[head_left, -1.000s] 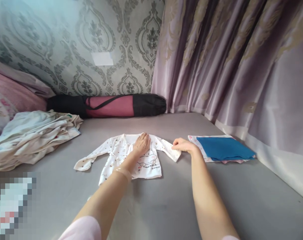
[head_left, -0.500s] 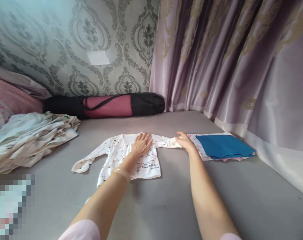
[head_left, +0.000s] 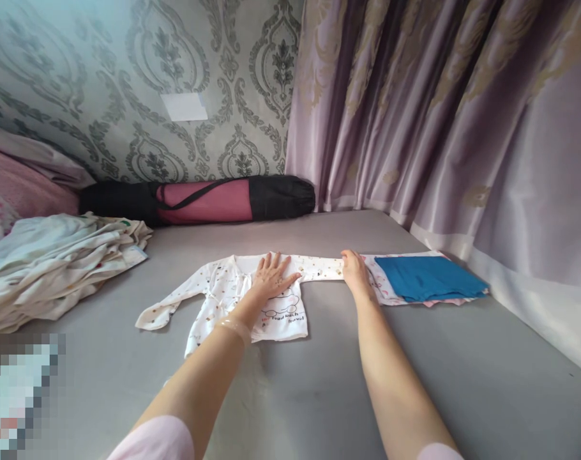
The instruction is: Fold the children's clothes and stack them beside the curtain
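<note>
A small white baby shirt [head_left: 283, 326] with a scattered print, front ties and a cartoon drawing lies spread on the grey bed surface [head_left: 319, 377]. My left hand [head_left: 272, 276] rests flat on its upper chest, fingers apart. The sleeve on the right stretches out straight, and my right hand [head_left: 355, 271] grips its cuff end with fingers closed. On the left the other sleeve [head_left: 163, 312] lies bent down and outward, untouched. Just right of my right hand is a stack of folded cloths with a blue one [head_left: 429, 279] on top.
A heap of crumpled light clothes [head_left: 55, 268] lies at the left, near pink bedding [head_left: 27, 182]. Along the patterned wall stretches a black and maroon roll bag [head_left: 204, 201]. Purple curtains [head_left: 391, 115] hang at the right, down to the bed's edge.
My right hand has gone from a looser hold with raised fingers to a closed grip on the cuff. The sleeve is now straighter and smoother. My left hand stays pressed on the shirt.
</note>
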Demonstrator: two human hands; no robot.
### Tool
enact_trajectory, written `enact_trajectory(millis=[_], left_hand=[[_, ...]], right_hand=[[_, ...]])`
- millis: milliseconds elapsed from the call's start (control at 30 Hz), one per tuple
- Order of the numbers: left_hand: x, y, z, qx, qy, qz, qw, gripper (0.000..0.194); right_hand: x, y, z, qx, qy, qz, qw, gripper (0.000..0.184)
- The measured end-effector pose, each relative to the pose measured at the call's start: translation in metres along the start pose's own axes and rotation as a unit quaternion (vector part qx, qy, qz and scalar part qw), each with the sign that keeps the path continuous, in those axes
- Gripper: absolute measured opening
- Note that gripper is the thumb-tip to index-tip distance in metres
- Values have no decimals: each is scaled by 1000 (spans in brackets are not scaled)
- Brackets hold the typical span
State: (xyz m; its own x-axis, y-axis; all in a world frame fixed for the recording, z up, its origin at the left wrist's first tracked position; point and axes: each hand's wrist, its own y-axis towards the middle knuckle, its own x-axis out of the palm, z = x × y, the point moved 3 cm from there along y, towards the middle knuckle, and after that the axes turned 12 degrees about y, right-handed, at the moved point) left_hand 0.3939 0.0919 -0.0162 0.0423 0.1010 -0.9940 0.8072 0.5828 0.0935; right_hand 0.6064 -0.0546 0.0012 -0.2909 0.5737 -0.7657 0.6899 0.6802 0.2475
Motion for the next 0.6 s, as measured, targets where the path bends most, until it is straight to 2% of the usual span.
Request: enact_trajectory(millis=[167, 267, 333, 400, 467, 533, 600], left_hand=[[2, 1, -1, 1, 1, 5, 1000, 79], [4, 2, -1, 1, -2, 2, 1000, 79], [4, 2, -1, 1, -5, 2, 1000, 80], [3, 2, 0, 1, -7, 4, 1000, 80], [2, 1, 0, -2, -11, 0, 1000, 80], [1, 1, 0, -5, -12, -13, 1000, 77], [0, 0, 0, -5, -10, -24, 1000, 72]], right_hand=[[5, -3, 0, 12, -73, -15, 997, 34], [3, -4, -3, 14, -113, -3, 993, 34], [1, -5, -12, 4, -122, 15, 992, 36], [5, -9, -31, -36, -108, 7, 993, 40], [17, -15, -57, -97, -76, -51, 991, 44], [35, -24, -81, -138, -44, -141, 979, 48], [52, -33, -97, -132, -17, -222, 966, 57]])
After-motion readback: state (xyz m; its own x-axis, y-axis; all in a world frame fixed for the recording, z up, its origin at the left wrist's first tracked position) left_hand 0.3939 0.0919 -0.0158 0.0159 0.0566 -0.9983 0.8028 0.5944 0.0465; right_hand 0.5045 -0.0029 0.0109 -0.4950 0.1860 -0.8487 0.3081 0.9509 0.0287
